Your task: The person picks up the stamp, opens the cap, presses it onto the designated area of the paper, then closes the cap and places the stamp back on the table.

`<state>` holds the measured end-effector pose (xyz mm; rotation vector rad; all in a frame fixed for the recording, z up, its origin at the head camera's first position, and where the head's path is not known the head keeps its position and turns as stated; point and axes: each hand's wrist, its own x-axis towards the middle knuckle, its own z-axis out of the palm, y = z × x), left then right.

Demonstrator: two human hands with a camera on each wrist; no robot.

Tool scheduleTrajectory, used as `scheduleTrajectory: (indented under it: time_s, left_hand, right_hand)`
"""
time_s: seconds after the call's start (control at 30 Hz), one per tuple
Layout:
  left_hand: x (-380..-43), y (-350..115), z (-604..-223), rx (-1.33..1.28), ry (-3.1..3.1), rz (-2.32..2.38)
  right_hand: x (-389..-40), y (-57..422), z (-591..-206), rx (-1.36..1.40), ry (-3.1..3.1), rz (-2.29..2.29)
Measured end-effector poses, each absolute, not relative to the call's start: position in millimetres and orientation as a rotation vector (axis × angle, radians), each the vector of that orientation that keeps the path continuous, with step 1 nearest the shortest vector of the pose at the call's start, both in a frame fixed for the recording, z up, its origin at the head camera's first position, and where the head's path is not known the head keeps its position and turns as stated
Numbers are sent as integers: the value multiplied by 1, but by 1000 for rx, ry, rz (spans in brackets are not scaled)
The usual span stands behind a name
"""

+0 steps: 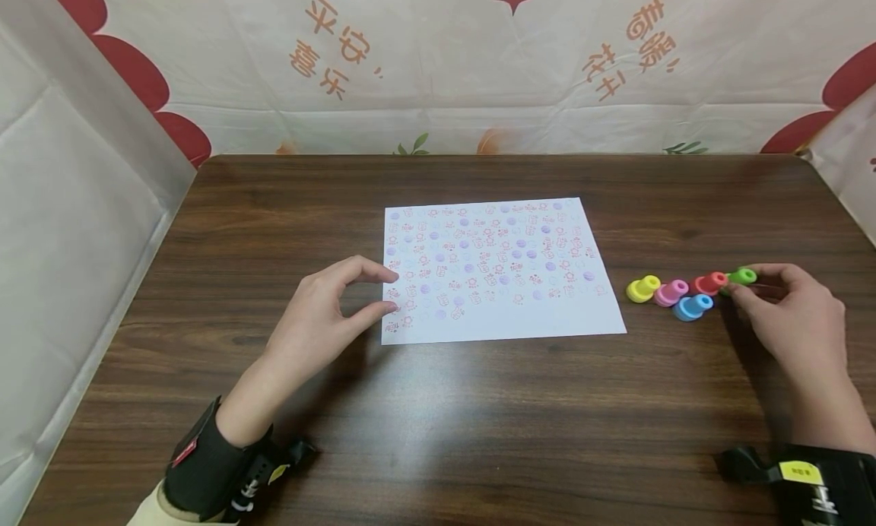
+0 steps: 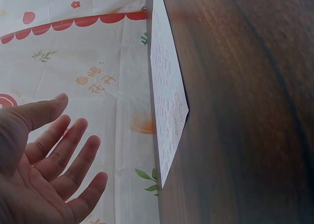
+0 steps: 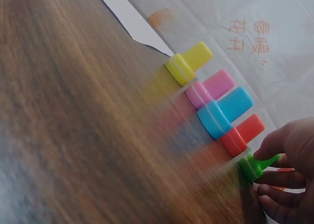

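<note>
A sheet of white paper (image 1: 506,313) lies mid-table, covered in rows of small red and purple stamped prints. My left hand (image 1: 322,302) hovers at its left edge, thumb and forefinger apart; in the left wrist view this hand (image 2: 59,170) has loosely spread fingers and holds nothing. On the right, my right hand (image 1: 797,313) pinches the handle of a green toy stamp (image 3: 251,167) between thumb and fingers. The green stamp stands on the table, beside a red stamp (image 1: 709,283). A blue stamp (image 1: 693,308), a pink stamp (image 1: 671,293) and a yellow stamp (image 1: 643,289) stand close by, upright.
The dark wood-grain table (image 1: 438,427) ends at a straight far edge. Behind it hangs a pale printed cloth (image 1: 438,62) with red scallops and orange characters. Another white cloth (image 1: 75,245) hangs along the left side. Both wrists wear black straps with small cameras.
</note>
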<state>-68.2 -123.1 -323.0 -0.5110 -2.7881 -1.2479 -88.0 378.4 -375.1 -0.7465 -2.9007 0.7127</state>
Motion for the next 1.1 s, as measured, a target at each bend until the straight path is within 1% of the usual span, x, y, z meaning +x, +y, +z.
scheduleTrajectory:
  time_s: [0.43, 1.1]
  left_hand:
    - [-69, -123, -323, -515, -2785, -1241]
    - [-70, -126, -323, -499, -2791, -1233]
  right_hand:
    - [-86, 380, -374, -774, -2870, 743]
    - [-88, 373, -368, -952, -2672, 794]
